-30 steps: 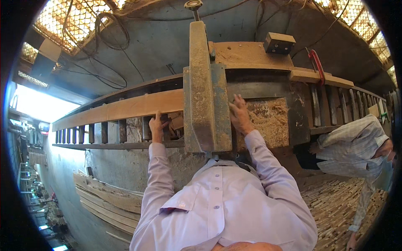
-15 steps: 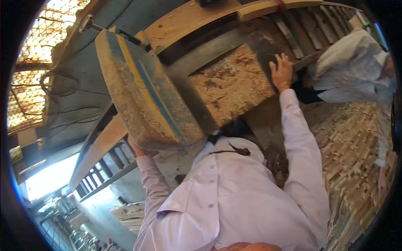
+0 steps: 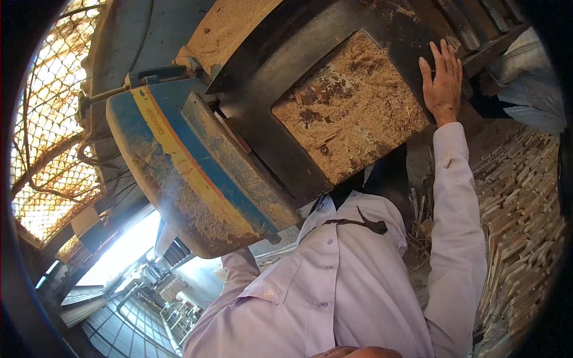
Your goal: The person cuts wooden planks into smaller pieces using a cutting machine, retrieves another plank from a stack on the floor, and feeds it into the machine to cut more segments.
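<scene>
My right hand (image 3: pixel 443 83) lies with fingers stretched out on the right edge of a dark metal machine frame (image 3: pixel 256 119), holding nothing. Within that frame is a square panel covered in sawdust (image 3: pixel 364 113), with a few dark patches showing through. To the left of the frame stands a rounded blue machine housing (image 3: pixel 179 167) with a yellow stripe, heavily dusted with sawdust. My left forearm (image 3: pixel 242 265) passes behind the lower end of this housing, which hides my left hand.
Metal bars (image 3: pixel 462 24) run beyond my right hand. A person in a pale garment (image 3: pixel 531 89) is close by at the right. Many thin wood strips (image 3: pixel 519 238) are piled below. A sawdust-coloured board (image 3: pixel 230 27) lies at the back, and wire mesh (image 3: pixel 54 89) covers the far left.
The view has tilted and come closer to the machine. My right hand stays at the frame's right edge, its fingers flatter. My left hand, partly visible before, is now hidden behind the housing.
</scene>
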The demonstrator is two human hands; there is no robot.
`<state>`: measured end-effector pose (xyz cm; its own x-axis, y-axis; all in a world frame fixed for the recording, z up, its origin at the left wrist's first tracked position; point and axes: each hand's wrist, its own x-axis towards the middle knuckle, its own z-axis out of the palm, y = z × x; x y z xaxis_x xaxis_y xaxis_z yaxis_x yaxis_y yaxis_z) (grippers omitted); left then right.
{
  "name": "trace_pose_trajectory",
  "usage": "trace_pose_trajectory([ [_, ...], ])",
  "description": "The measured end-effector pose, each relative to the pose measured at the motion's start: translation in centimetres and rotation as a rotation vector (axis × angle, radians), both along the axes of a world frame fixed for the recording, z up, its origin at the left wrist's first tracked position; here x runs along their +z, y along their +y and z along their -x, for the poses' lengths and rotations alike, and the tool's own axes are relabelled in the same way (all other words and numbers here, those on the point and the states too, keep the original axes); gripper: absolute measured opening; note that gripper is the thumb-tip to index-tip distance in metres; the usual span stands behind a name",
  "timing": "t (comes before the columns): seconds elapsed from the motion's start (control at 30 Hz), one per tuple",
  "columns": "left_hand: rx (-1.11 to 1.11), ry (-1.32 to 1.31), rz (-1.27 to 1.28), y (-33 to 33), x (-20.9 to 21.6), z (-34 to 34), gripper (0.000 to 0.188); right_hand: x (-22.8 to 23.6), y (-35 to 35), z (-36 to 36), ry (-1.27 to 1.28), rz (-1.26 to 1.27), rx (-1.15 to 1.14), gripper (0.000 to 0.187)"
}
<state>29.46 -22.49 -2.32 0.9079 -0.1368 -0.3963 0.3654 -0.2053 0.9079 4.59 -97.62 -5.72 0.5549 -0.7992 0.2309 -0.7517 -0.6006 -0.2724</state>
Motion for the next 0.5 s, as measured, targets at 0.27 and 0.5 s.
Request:
trace_pose_trajectory([
  [0.27,0.075,0.053,0.021,-9.1,-5.5,-12.1,0.042,0.8,0.1,-0.3,-0.009,-0.013,0.029,0.057],
  [0.5,0.168,0.080,0.129,-9.7,-5.6,-11.9,0.042,1.5,0.4,-0.8,-0.017,-0.038,0.043,0.054],
])
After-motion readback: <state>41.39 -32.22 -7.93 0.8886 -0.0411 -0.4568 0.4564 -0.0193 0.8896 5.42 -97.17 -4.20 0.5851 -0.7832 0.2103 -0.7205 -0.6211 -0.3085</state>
